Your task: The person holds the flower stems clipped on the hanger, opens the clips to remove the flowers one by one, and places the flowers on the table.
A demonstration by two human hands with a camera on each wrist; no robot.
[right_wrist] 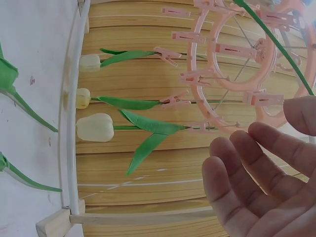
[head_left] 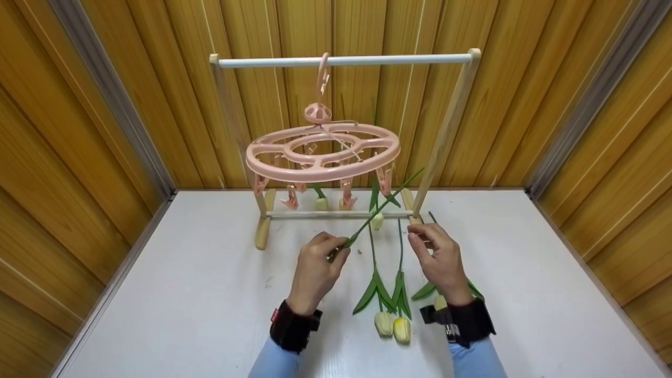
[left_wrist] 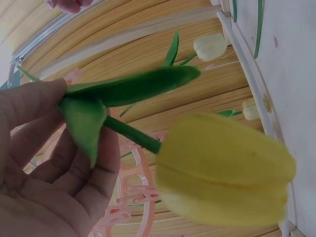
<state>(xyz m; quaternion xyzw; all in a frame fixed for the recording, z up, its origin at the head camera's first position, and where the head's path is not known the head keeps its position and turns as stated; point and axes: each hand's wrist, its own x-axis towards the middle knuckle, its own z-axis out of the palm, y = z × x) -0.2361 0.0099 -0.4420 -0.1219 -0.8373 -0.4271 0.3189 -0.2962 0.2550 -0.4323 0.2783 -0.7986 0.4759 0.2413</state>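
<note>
My left hand (head_left: 319, 268) pinches an artificial yellow tulip (left_wrist: 224, 170) by its stem and leaves, between thumb and fingers. In the head view its green stem (head_left: 386, 202) slants up to the right toward the rack, while the bloom is hidden by the hand. My right hand (head_left: 441, 260) is raised to the right of that stem, fingers loosely bent, holding nothing. A pink round clip hanger (head_left: 323, 170) hangs ahead of both hands. In the right wrist view, pink clips hold several tulips upside down, among them a white tulip (right_wrist: 95, 127).
A wooden rack with a white top bar (head_left: 399, 59) carries the hanger. On the white table (head_left: 199, 294), two pale yellow tulips (head_left: 401, 329) lie between the forearms. Another tulip (head_left: 440, 302) lies partly hidden under the right wrist. Wood-patterned walls (head_left: 68, 173) enclose the table.
</note>
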